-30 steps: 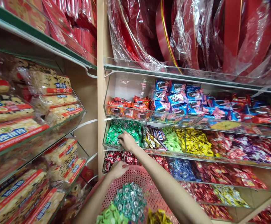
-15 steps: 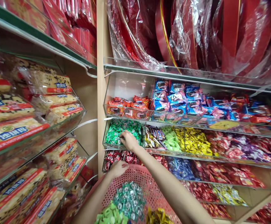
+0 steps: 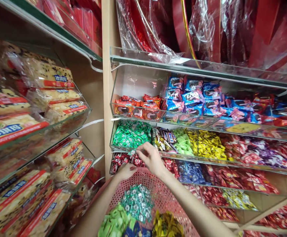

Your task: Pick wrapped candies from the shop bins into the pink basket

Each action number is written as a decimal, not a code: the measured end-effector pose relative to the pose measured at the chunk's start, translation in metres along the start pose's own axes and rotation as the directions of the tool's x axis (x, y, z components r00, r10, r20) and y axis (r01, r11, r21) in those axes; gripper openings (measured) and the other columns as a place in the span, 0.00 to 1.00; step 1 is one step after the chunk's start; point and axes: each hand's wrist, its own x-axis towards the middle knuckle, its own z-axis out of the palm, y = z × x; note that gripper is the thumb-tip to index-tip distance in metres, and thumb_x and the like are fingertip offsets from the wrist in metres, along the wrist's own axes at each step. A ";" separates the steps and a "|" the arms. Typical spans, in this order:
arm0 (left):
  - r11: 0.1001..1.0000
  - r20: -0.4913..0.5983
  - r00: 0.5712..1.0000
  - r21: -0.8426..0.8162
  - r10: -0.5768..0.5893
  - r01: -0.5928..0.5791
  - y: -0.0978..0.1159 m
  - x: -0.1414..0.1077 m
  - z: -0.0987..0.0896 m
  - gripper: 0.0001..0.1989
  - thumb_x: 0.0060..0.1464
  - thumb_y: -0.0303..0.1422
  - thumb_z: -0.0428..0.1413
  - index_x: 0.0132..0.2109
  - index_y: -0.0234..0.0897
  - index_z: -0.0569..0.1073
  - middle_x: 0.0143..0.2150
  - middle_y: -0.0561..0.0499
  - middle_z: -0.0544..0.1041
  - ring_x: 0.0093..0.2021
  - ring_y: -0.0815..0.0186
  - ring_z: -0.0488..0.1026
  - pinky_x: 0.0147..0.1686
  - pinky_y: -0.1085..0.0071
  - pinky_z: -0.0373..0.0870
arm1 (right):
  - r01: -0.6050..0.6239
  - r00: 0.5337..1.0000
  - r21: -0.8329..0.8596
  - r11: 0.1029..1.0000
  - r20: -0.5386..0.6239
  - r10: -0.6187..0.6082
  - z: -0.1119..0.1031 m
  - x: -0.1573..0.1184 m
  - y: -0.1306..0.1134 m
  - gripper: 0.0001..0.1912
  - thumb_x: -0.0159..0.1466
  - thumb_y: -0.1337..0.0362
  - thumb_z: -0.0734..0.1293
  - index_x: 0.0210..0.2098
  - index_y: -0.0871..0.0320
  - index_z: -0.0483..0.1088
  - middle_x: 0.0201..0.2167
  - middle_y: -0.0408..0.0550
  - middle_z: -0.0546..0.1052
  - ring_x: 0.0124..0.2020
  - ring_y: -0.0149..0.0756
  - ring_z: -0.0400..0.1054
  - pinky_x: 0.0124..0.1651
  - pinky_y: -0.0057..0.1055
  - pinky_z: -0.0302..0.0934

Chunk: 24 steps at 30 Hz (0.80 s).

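My left hand (image 3: 126,171) is closed on the far rim of a pink perforated plastic basket (image 3: 166,194). Just above that rim, my right hand (image 3: 150,158) pinches a small green-wrapped candy (image 3: 132,152) at its fingertips. Inside the basket lie a pile of teal-green wrapped candies (image 3: 138,200), light green packets (image 3: 113,220), dark blue packets (image 3: 138,230) and yellow-gold ones (image 3: 167,224). Beyond my right hand, a glass-fronted bin holds green wrapped candies (image 3: 131,133).
To the left, glass-edged shelves hold bagged pastry bars (image 3: 14,126). A wooden post (image 3: 106,89) divides the shelving. Further bins hold light green packets (image 3: 183,143), yellow candies (image 3: 211,144) and blue snack packs (image 3: 192,97). Red bags in clear plastic (image 3: 207,29) fill the top shelf.
My right hand has come out of the green candy bin, down and toward the basket, with a candy in its fingers. My left hand stays on the rim. The view has shifted slightly.
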 end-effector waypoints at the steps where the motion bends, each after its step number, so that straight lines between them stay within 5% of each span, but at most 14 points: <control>1: 1.000 0.005 1.000 -0.012 0.004 -0.004 0.000 0.000 0.000 0.17 0.56 0.44 0.47 0.35 0.38 0.76 0.32 0.52 0.78 0.33 0.66 0.71 0.28 0.76 0.55 | -0.018 0.999 0.032 0.999 0.034 0.017 0.004 -0.013 0.000 0.06 0.62 0.66 0.61 0.31 0.58 0.70 0.30 0.44 0.71 0.33 0.31 0.64 0.37 0.25 0.56; 5: 1.000 0.004 1.000 0.008 -0.013 0.013 0.003 -0.003 -0.002 0.15 0.54 0.41 0.49 0.30 0.36 0.74 0.28 0.53 0.75 0.30 0.68 0.68 0.27 0.76 0.52 | -0.173 0.954 0.049 0.984 0.258 0.155 0.025 -0.060 0.021 0.07 0.57 0.72 0.62 0.29 0.58 0.70 0.28 0.43 0.72 0.31 0.30 0.65 0.34 0.23 0.56; 9: 0.998 -0.034 0.999 0.050 -0.036 0.037 0.008 -0.005 -0.005 0.15 0.54 0.39 0.49 0.27 0.36 0.72 0.25 0.54 0.72 0.27 0.70 0.65 0.25 0.75 0.48 | -0.370 0.827 -0.051 0.928 0.436 0.354 0.055 -0.093 0.060 0.09 0.50 0.76 0.62 0.25 0.59 0.72 0.23 0.41 0.74 0.26 0.28 0.65 0.30 0.22 0.55; 17: 0.998 -0.021 0.999 0.050 -0.042 0.043 0.008 -0.005 -0.005 0.14 0.54 0.39 0.50 0.27 0.36 0.72 0.26 0.53 0.73 0.27 0.70 0.65 0.26 0.75 0.48 | -0.614 0.654 -0.160 0.773 0.446 0.611 0.121 -0.121 0.090 0.07 0.45 0.76 0.66 0.20 0.60 0.74 0.20 0.38 0.73 0.24 0.26 0.62 0.27 0.20 0.53; 24: 0.998 -0.017 0.999 0.048 -0.032 0.032 0.005 -0.003 -0.003 0.15 0.54 0.41 0.49 0.27 0.37 0.72 0.25 0.53 0.73 0.28 0.70 0.65 0.26 0.75 0.48 | -0.652 0.599 -0.212 0.728 0.446 0.665 0.135 -0.128 0.089 0.07 0.43 0.77 0.66 0.17 0.60 0.72 0.15 0.35 0.68 0.21 0.26 0.60 0.25 0.21 0.52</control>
